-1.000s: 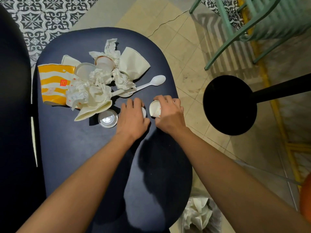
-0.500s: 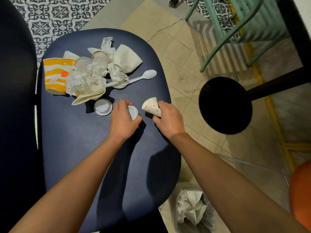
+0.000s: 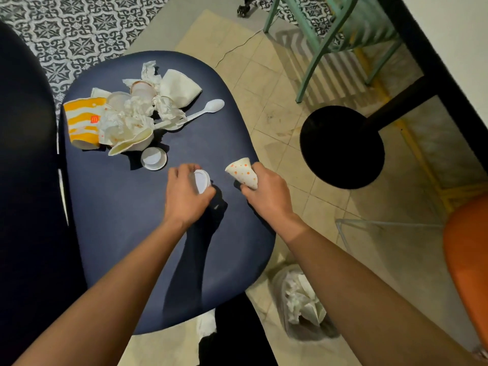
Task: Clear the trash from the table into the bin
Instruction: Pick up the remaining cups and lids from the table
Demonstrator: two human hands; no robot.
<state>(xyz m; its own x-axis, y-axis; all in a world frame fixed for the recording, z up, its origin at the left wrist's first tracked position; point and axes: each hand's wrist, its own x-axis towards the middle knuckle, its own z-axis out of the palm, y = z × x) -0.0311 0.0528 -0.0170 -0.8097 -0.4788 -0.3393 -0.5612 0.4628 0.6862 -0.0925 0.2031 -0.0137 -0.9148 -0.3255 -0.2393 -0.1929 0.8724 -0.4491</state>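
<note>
The table (image 3: 118, 233) is dark blue with rounded corners. On its far left part lies a heap of trash: a yellow-striped paper cup (image 3: 83, 122) on its side, crumpled napkins (image 3: 124, 122), a white plastic spoon (image 3: 208, 108) (bowl end pointing right), and just beside the heap a small round lid (image 3: 154, 159).

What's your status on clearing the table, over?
Left grip holds small white container, right grip holds dotted paper cup. Trash pile on table. Nothing between cup and bin.
</note>
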